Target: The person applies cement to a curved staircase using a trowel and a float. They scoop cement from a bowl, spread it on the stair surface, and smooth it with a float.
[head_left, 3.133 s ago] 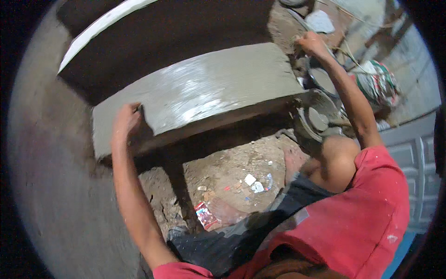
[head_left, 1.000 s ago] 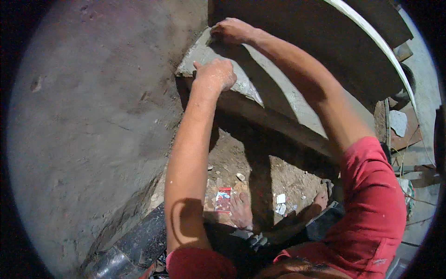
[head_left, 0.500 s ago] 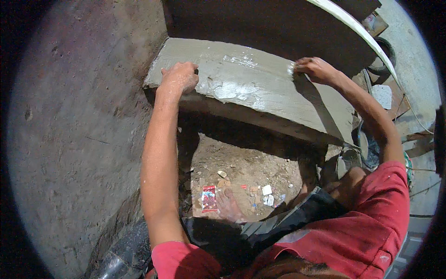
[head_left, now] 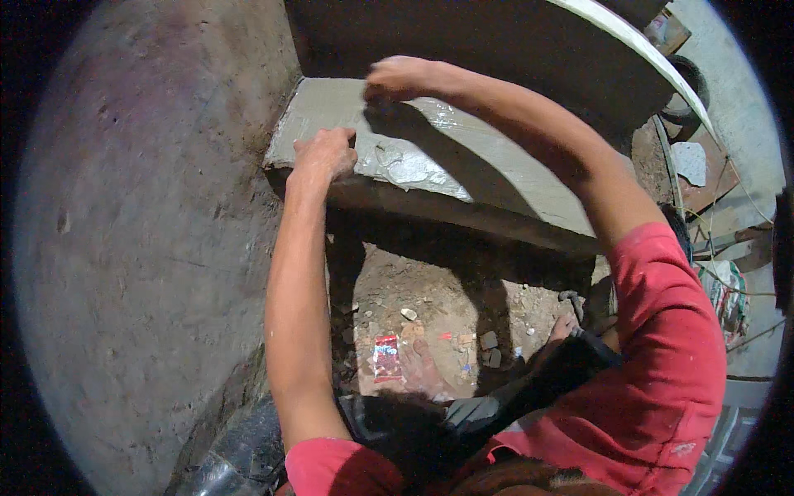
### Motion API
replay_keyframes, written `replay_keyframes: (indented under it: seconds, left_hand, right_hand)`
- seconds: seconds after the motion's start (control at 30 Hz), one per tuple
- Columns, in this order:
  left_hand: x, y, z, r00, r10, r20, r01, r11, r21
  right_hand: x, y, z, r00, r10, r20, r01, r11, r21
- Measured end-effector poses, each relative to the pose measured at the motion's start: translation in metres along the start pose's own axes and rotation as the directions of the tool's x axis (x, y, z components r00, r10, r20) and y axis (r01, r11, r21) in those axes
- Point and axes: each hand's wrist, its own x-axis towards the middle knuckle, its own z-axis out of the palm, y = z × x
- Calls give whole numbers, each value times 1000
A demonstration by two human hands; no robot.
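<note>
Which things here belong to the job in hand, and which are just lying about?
In use:
wet grey ledge
left hand, at its front edge
right hand, blurred, near its back edge; any tool is hard to make out

Apparently lying about:
red packet on the ground
pale pebble near it
white flat piece, right
black tyre, upper right

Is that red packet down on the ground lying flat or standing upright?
Lying flat: the red packet shows its broad printed face to the camera above, beside a bare foot. Whether it's open, I can't tell.
</note>
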Motion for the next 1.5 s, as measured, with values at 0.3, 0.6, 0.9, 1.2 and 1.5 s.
replay_keyframes:
  seconds: [0.3,0.6,0.9,1.2,1.5]
  left_hand:
    - [-2,-14,1,997,-33,-74,29,998,-51]
    - [2,21,-7,995,14,-103,-18,999,-35]
    - [5,17,1,997,25,-74,-25,1000,9]
    - [-12,-3,6,996,4,-85,-7,999,-43]
    - [-14,-16,0,992,-21,-123,13,998,-66]
  right_hand:
    - [43,9,5,987,129,-92,-131,991,-14]
    - [-263,18,4,988,155,30,-153,987,-53]
    - [-255,40,-7,908,319,273,-294,947,-129]
    - [91,-3,-1,960,189,-207,-194,981,-2]
    - [100,-32,25,977,20,-211,-13,999,33]
